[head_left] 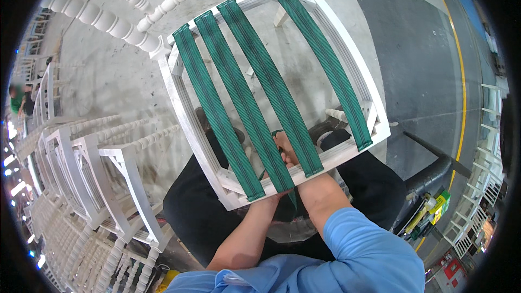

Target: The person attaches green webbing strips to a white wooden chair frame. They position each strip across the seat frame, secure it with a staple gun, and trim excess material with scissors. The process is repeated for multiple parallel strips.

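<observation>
A white wooden chair seat frame (182, 89) lies across my lap, with several green webbing straps (255, 65) stretched over it from the back rail to the front rail. Both my forearms pass beneath the front rail. Through a gap between two straps my right hand (286, 149) shows under the seat, fingers curled; what they grip is partly hidden. My left hand (268, 174) is close beside it, mostly covered by a strap and the rail, so its fingers cannot be made out. A loose green strap end (293, 199) hangs below the front rail between my forearms.
White chair frames with turned legs (108, 168) stand stacked at the left. More white frames (491, 146) line the far right. At my right are a black padded bar (429, 176) and a yellow-green package (440, 206). A person (20, 100) is at the far left.
</observation>
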Motion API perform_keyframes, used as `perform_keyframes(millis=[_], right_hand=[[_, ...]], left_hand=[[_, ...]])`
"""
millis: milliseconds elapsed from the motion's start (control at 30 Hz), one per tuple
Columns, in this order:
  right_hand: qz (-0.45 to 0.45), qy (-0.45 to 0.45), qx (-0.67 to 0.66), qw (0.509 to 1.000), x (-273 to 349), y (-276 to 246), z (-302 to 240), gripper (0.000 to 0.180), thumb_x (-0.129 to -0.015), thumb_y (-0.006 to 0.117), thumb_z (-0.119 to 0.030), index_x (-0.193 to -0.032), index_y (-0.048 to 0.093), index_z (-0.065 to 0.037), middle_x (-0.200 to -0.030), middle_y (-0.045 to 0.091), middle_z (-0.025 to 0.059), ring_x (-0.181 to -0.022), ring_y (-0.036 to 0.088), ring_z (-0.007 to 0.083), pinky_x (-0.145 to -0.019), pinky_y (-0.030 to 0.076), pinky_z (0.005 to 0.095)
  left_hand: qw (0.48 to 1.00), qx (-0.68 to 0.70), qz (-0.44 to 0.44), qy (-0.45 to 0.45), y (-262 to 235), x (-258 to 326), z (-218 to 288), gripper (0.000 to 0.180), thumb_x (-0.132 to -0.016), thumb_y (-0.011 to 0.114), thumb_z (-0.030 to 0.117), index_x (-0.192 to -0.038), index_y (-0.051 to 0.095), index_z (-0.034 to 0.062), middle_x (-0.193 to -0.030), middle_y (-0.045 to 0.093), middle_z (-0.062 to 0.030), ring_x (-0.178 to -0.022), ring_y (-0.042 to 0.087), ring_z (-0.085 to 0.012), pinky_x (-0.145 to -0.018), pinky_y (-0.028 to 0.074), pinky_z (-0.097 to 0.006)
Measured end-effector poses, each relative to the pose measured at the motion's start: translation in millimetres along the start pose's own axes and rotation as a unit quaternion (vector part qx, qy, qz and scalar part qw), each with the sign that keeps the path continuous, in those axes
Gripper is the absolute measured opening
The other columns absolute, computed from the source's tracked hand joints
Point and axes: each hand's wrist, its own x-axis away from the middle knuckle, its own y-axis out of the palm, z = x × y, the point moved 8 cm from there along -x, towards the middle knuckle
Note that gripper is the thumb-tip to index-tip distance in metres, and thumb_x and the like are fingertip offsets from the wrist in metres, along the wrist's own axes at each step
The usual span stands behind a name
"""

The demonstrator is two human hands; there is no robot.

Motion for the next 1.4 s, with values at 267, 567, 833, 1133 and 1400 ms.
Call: perform_keyframes(millis=[267,567,833,1133,1400], right_hand=[[-0.074,-0.004,0.071,0.995,56.7,-80.4,-24.7,0.043,-0.106,0.051,-0.044,-0.122,0.072,-0.01,-0.109,0.078,0.0095,-0.086,0.073,0.0222,-0.078,0.062,0.048],[0.183,-0.516,0.402,0.734,483.2,-112.7,-117.2,0.025,-0.107,0.066,-0.025,-0.114,0.074,-0.002,-0.095,0.076,0.0064,-0.087,0.072,0.0133,-0.077,0.059,0.0308],[0.634,-0.27,0.491,0.533,577.4,-371.4,-172.3,0.06,-0.078,0.085,-0.041,-0.122,0.074,-0.002,-0.116,0.076,0.0238,-0.111,0.072,0.0394,-0.097,0.056,0.0468],[0.484,-0.473,0.432,0.597,580.6,-284.3,-162.2,0.058,-0.068,0.07,0.006,-0.126,0.063,0.004,-0.115,0.07,0.0126,-0.09,0.068,0.0222,-0.081,0.055,0.0351],[0.196,-0.457,0.474,0.727,538.8,-11.8,-75.0,0.038,-0.091,0.085,-0.025,-0.121,0.074,-0.005,-0.093,0.072,-0.0001,-0.07,0.06,0.0098,-0.061,0.048,0.0287]], left_hand=[[0.966,0.01,-0.256,0.036,45.2,-24.2,-17.8,0.015,-0.092,0.076,0.019,-0.1,0.068,0.0091,-0.096,0.069,-0.0039,-0.092,0.071,-0.0215,-0.084,0.063,-0.038],[0.951,-0.204,-0.216,0.084,59.5,0.4,7.4,0.018,-0.105,0.067,0.036,-0.097,0.065,0.0189,-0.082,0.063,0.0049,-0.042,0.032,-0.0128,-0.04,0.028,-0.031],[0.958,-0.204,-0.191,0.067,53.4,5.5,0.4,0.006,-0.099,0.072,0.024,-0.098,0.067,0.0205,-0.081,0.064,0.0078,-0.049,0.046,-0.0107,-0.042,0.034,-0.028],[0.974,-0.103,-0.191,0.059,34.3,8.5,27.1,0.033,-0.104,0.055,0.037,-0.106,0.066,0.0067,-0.077,0.061,-0.0057,-0.041,0.041,-0.0188,-0.042,0.033,-0.037],[0.95,-0.096,-0.281,0.094,43.1,14.0,18.2,0.039,-0.102,0.052,0.047,-0.092,0.063,0.0098,-0.074,0.059,-0.0061,-0.046,0.045,-0.0194,-0.046,0.037,-0.037]])
